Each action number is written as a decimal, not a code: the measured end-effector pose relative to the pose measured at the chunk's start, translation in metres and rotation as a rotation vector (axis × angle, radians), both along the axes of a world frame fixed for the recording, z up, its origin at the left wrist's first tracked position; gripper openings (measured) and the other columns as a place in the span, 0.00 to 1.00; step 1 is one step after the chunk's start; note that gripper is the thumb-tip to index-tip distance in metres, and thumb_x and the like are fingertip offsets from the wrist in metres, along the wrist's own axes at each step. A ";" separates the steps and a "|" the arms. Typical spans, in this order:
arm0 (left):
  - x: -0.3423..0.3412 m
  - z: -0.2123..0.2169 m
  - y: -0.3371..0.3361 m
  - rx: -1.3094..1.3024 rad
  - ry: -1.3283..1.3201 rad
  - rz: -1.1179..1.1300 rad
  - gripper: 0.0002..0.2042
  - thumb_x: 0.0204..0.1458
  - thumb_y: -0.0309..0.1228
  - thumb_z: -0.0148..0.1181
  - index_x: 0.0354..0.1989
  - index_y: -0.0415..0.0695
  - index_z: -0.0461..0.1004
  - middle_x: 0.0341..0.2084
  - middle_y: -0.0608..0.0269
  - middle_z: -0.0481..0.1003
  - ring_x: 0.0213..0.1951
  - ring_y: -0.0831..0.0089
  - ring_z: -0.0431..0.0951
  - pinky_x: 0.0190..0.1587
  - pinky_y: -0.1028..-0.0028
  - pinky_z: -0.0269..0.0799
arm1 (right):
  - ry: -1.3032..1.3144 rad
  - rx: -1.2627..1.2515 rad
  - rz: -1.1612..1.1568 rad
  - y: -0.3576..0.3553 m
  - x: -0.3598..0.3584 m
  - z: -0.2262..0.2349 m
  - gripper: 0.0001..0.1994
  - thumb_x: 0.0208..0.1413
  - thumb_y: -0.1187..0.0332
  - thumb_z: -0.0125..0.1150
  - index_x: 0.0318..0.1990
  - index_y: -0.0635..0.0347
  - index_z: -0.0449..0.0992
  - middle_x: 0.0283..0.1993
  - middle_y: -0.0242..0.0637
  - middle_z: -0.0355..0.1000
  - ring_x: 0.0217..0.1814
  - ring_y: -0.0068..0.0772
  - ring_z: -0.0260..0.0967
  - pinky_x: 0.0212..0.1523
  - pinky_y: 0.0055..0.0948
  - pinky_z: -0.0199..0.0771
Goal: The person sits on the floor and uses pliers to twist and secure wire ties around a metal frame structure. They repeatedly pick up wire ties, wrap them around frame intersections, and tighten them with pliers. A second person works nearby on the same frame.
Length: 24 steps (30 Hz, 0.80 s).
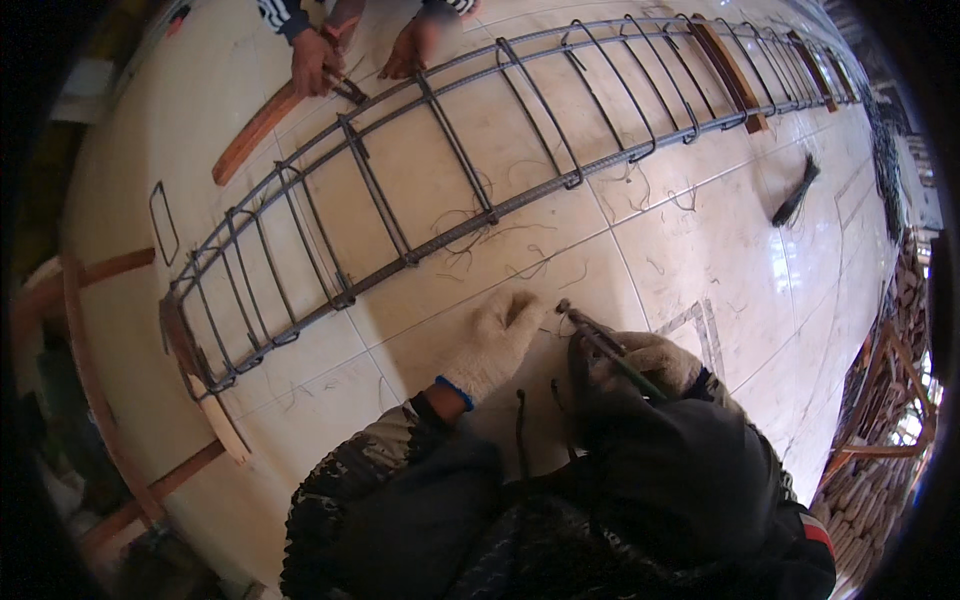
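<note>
My right hand [655, 362], in a beige knit glove, is closed around a pair of pincers [605, 342]. Their dark jaws point up and left, just above the tiled floor. Beside them, my left hand [492, 345] wears a matching glove with a blue cuff edge. Its fingers are curled in, and whatever they may hold is too small to make out. Beyond both hands lies a long rebar cage [408, 258] of lengthwise bars and rectangular stirrups. Neither hand touches it. Loose bits of tie wire [535, 268] are scattered between my hands and the cage.
Across the cage, a co-worker's hands [318, 62] work at its far bar with another tool [350, 92]. Wooden pieces [725, 70] lie under the cage. A loose stirrup [164, 222] is at left, a bundle of tie wire [796, 192] at right. Wooden rails [100, 400] stand at far left.
</note>
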<state>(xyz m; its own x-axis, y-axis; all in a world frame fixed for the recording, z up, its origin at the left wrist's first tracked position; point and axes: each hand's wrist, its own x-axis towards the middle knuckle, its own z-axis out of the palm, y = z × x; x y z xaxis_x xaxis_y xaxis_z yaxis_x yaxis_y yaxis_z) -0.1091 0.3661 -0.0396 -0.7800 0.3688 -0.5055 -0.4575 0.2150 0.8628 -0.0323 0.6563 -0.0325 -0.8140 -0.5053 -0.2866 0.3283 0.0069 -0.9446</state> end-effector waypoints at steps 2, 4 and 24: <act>-0.017 0.009 -0.003 -0.325 0.609 0.089 0.21 0.63 0.49 0.65 0.49 0.41 0.77 0.41 0.53 0.81 0.42 0.60 0.82 0.48 0.62 0.78 | -0.180 0.070 0.154 0.010 -0.014 -0.003 0.12 0.64 0.74 0.63 0.53 0.68 0.80 0.56 0.49 0.79 0.50 0.44 0.82 0.52 0.36 0.82; -0.043 0.004 -0.017 -0.601 0.867 0.092 0.23 0.60 0.50 0.66 0.51 0.42 0.78 0.43 0.49 0.82 0.44 0.54 0.83 0.49 0.59 0.78 | -0.789 0.067 0.121 -0.005 -0.056 0.027 0.22 0.57 0.77 0.61 0.60 0.72 0.74 0.58 0.54 0.78 0.54 0.50 0.81 0.63 0.43 0.81; -0.092 -0.002 -0.043 -0.497 0.405 -0.178 0.14 0.61 0.47 0.64 0.44 0.54 0.87 0.35 0.55 0.85 0.39 0.53 0.86 0.44 0.57 0.81 | -0.822 -0.327 -0.103 -0.097 -0.141 0.057 0.30 0.56 0.75 0.54 0.67 0.80 0.66 0.68 0.66 0.67 0.73 0.68 0.66 0.73 0.71 0.63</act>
